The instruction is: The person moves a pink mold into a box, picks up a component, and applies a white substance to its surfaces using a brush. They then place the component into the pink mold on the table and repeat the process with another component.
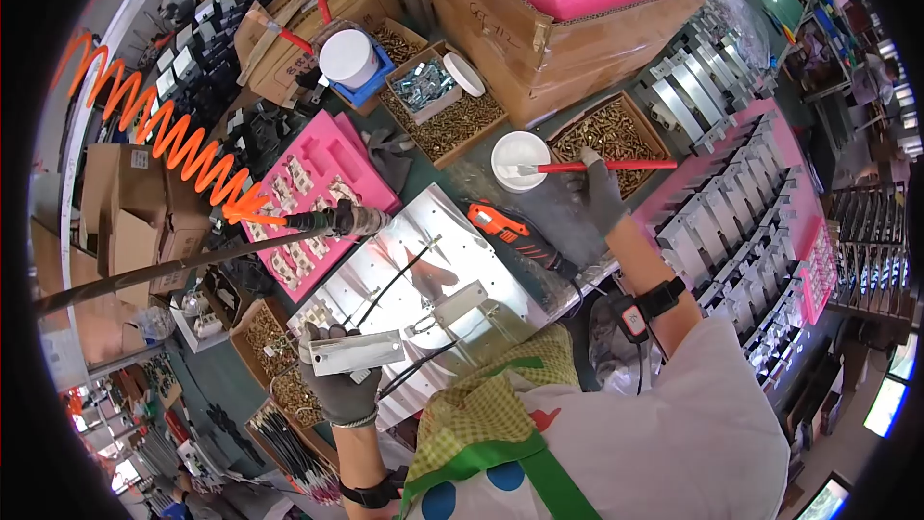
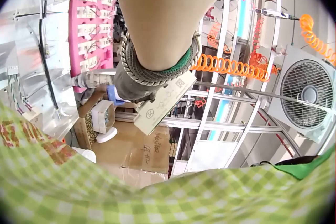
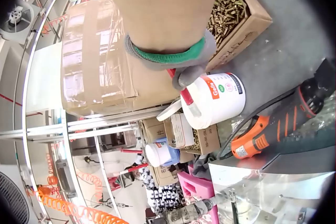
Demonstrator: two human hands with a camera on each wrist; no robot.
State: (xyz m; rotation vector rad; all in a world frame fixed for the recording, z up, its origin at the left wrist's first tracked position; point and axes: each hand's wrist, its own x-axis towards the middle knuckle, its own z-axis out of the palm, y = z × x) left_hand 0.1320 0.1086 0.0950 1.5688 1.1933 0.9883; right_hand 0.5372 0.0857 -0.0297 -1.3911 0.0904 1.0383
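Note:
In the head view my gloved left hand (image 1: 345, 393) grips a pale rectangular block (image 1: 356, 353) over the near left corner of a shiny metal plate (image 1: 505, 303). Printed markings show on the block (image 2: 165, 106) in the left wrist view. My gloved right hand (image 1: 603, 200) holds a brush (image 1: 626, 166) by its red handle. The brush head lies over the mouth of a white tub (image 1: 520, 146); in the right wrist view it overlaps the rim of this tub (image 3: 223, 100). Black cables and a second block (image 1: 460, 303) lie on the plate.
An orange-and-black power tool (image 1: 510, 229) lies beside the plate. Boxes of brass fasteners (image 1: 616, 130) stand beyond the tub. A pneumatic driver (image 1: 351, 220) on an orange coiled hose hangs over the plate near a pink foam tray (image 1: 337, 149). Rows of metal parts (image 1: 731, 202) fill the right side.

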